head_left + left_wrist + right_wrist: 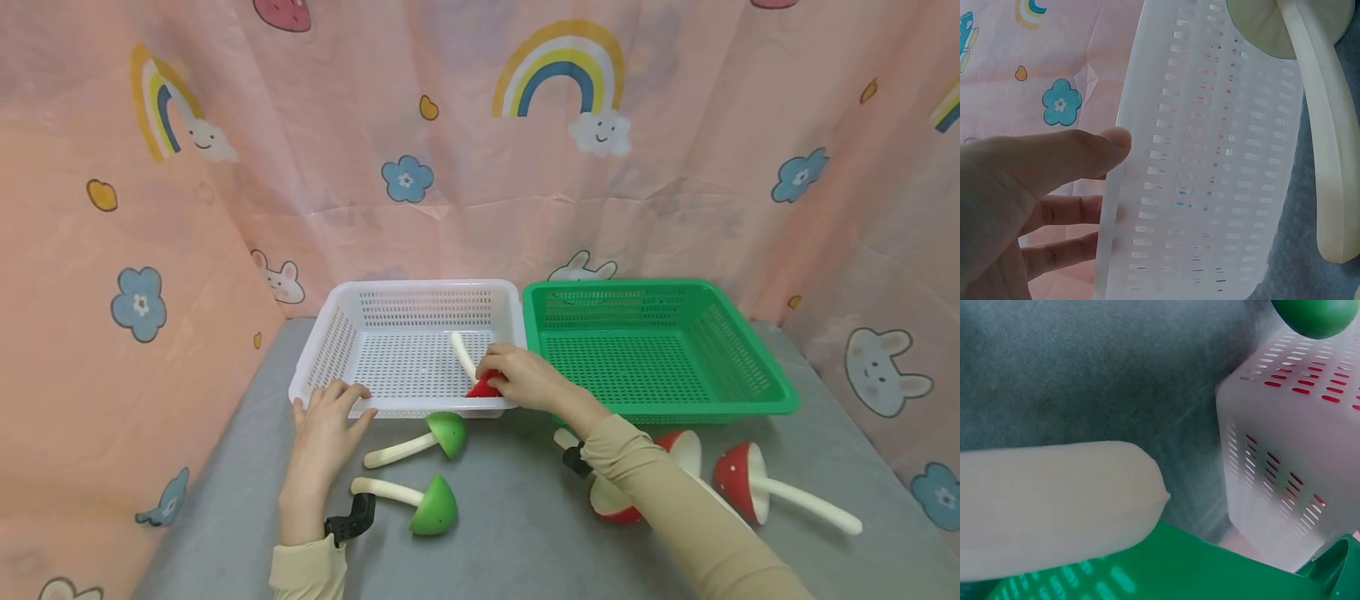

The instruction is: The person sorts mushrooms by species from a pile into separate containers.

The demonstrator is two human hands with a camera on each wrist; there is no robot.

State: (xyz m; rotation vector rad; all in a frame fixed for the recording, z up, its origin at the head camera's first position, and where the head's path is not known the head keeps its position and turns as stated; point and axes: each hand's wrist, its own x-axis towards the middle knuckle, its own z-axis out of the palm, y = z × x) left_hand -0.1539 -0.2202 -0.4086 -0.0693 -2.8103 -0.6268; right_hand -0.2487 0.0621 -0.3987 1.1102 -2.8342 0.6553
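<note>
red mushroom [482, 387] gripped by right hand [522, 377] inside white basket [339, 302]; left hand [327, 425] relaxed, steadying rim. placing step; next calls for release.

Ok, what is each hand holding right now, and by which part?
The right hand grips a red mushroom by its cap, inside the white basket. The left hand holds nothing; its fingers rest on that basket's front rim.
</note>
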